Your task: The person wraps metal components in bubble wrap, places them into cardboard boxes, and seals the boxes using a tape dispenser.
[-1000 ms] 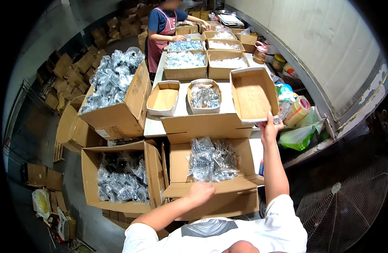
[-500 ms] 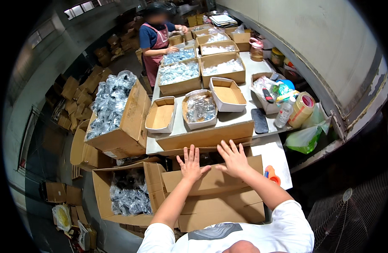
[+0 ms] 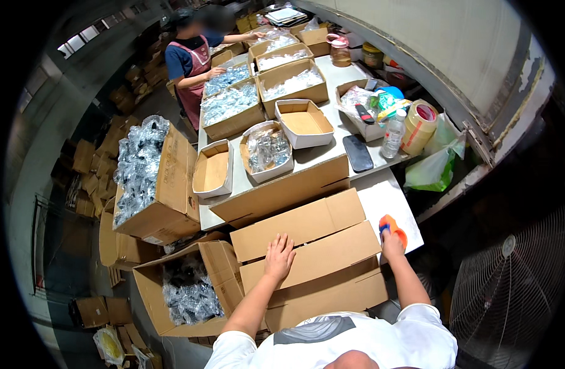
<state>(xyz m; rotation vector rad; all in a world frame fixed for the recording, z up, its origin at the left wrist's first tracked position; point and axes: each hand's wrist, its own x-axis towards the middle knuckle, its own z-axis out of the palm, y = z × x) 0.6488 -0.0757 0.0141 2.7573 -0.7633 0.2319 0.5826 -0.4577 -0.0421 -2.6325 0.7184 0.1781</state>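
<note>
A large cardboard box [image 3: 331,249] is in front of me, its two long top flaps folded down with a narrow gap between them. My left hand [image 3: 280,257] lies on these flaps across the gap, fingers stretched out. To the right, my right hand [image 3: 391,245] is closed around an orange and blue tape dispenser [image 3: 400,236] at the white table edge. Part of the dispenser is hidden by the fingers.
Beyond the box, the table [image 3: 381,184] holds small trays, a phone [image 3: 358,153], a bottle [image 3: 394,134] and a tape roll [image 3: 419,126]. Boxes of wrapped parts [image 3: 187,292] stand left. A co-worker [image 3: 193,64] handles boxes at far left. A fan [image 3: 509,246] stands right.
The box's far flap has come down. My right hand has left the flaps and moved right to the tape dispenser. My left hand stays on the box, slightly nearer me.
</note>
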